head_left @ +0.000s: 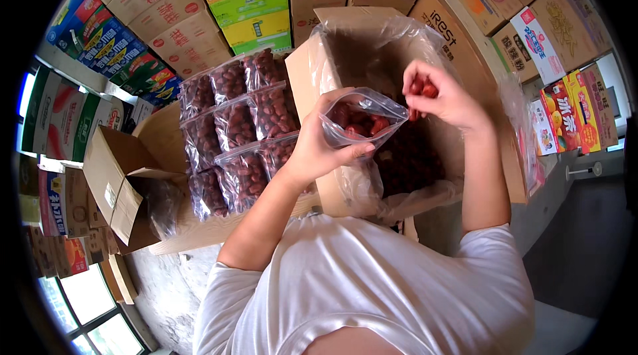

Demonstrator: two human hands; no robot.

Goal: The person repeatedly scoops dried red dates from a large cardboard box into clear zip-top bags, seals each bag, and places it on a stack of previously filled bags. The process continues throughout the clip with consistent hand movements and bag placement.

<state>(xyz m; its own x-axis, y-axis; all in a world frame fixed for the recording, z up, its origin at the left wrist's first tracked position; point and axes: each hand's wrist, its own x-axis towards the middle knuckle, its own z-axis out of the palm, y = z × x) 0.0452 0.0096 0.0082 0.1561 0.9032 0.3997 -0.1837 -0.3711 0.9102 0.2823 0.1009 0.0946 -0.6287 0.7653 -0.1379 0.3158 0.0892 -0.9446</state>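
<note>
My left hand point(323, 146) is closed around a clear zip bag point(364, 112), its mouth spread wide and tilted to the right. Dark red dried dates, which look like jujubes, lie inside it. Just right of the bag's mouth, my right hand point(444, 97) grips a few red dates point(423, 87) between curled fingers. Both hands are over a large cardboard box point(318, 79) lined with clear plastic point(405, 205). A heap of loose dates point(409, 162) fills its near end, partly hidden by the bag.
Left of the box, filled bags of dates point(234, 129) stand in rows on a wooden table point(206, 232). An opened carton point(119, 182) with plastic spilling out sits at the far left. Stacked cartons point(249, 6) line the back, and more boxes point(558, 29) rise at right.
</note>
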